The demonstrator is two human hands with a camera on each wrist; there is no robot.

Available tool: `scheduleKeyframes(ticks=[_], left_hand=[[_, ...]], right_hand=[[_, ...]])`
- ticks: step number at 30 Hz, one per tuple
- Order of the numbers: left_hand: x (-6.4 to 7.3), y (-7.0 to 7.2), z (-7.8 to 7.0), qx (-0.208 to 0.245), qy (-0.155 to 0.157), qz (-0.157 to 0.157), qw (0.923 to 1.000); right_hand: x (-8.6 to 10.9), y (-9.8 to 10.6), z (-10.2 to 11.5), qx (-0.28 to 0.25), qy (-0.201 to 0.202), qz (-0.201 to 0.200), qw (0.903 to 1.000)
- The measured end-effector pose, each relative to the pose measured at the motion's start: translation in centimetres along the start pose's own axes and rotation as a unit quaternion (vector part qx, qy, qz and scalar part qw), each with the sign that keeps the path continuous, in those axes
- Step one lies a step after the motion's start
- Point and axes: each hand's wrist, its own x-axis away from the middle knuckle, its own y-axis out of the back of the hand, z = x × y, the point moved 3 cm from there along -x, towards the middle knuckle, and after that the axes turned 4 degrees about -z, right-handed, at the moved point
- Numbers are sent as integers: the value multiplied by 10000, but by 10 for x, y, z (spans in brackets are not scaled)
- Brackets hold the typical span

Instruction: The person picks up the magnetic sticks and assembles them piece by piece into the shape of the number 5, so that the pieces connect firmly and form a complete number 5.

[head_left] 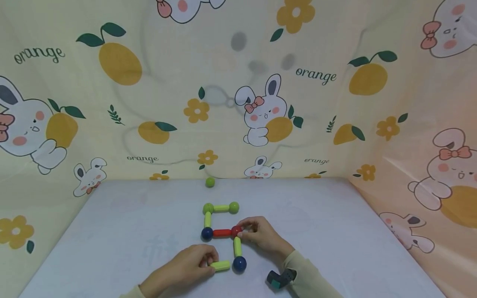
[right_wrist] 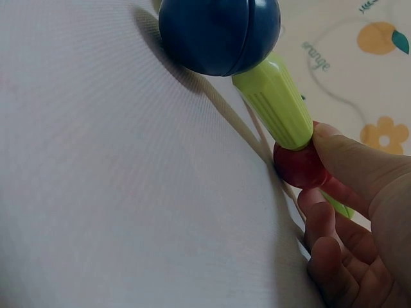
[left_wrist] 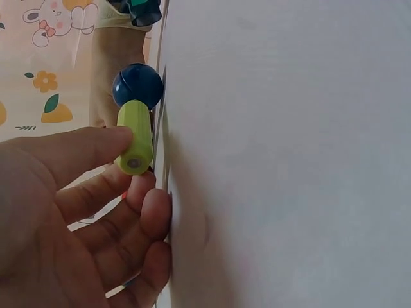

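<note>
My left hand (head_left: 186, 265) pinches a yellow-green rod (left_wrist: 135, 138) between thumb and index finger. The rod's far end points at a dark blue ball (head_left: 239, 264); in the head view a narrow gap seems to part them. With thumb and fingers my right hand (head_left: 262, 236) grips a red ball (right_wrist: 300, 165). From this ball a second yellow-green rod (right_wrist: 276, 102) runs to the dark blue ball, while a red rod (head_left: 222, 233) leads left to another dark blue ball (head_left: 207, 234). Beyond that stand an upright yellow-green rod (head_left: 207, 219), a green ball (head_left: 208, 208), a sideways rod (head_left: 221, 207) and another green ball (head_left: 234, 207).
A loose green ball (head_left: 210, 182) sits at the back edge of the white table (head_left: 316, 223). A dark strapped device (head_left: 281, 279) is at the right wrist. Behind the table hangs a cream cloth (head_left: 223, 78) printed with rabbits and oranges.
</note>
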Motion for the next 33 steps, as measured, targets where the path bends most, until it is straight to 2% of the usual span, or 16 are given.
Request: scheduleKeyframes(ticks=[5, 17, 33], left_hand=[[0, -2, 0, -2, 11, -13, 10000], [1, -3, 0, 25, -191, -70, 9998], [-2, -3, 3, 136, -22, -67, 9999]], right_hand=[[0, 0, 0, -18, -50, 1, 10000], [0, 0, -1, -3, -50, 53, 10000], [0, -2, -2, -108, -166, 45, 9998]])
